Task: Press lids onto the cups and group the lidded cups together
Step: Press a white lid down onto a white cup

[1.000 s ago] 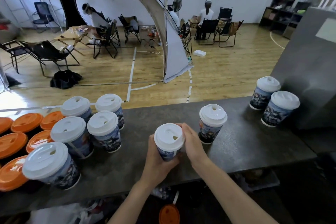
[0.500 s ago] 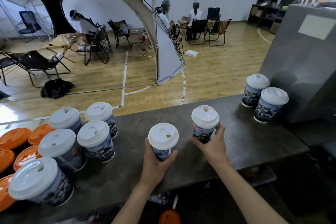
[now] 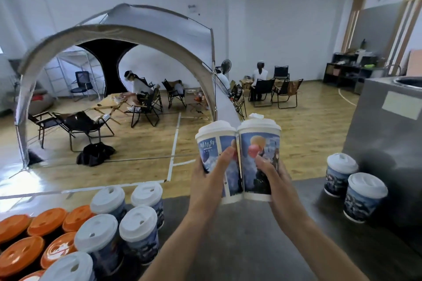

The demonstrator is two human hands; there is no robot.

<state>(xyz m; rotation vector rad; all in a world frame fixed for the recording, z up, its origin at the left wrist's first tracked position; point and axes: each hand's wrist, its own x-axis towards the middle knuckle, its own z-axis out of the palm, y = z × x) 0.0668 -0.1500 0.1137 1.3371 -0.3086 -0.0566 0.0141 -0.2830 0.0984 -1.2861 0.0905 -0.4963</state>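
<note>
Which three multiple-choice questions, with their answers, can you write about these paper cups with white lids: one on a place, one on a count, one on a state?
1. Where do the two white-lidded paper cups beside the grey metal box stand?
A. on the wooden floor
B. on the dark counter
C. on a chair

2. How many cups are held above the counter?
A. one
B. two
C. five

3. In what state are the held cups?
A. lidless
B. lying flat
C. upright and lidded

Answers:
1 B, they rest on the counter's right end.
2 B, the left hand grips one printed cup, the right hand another.
3 C, a white lid tops each.
</note>
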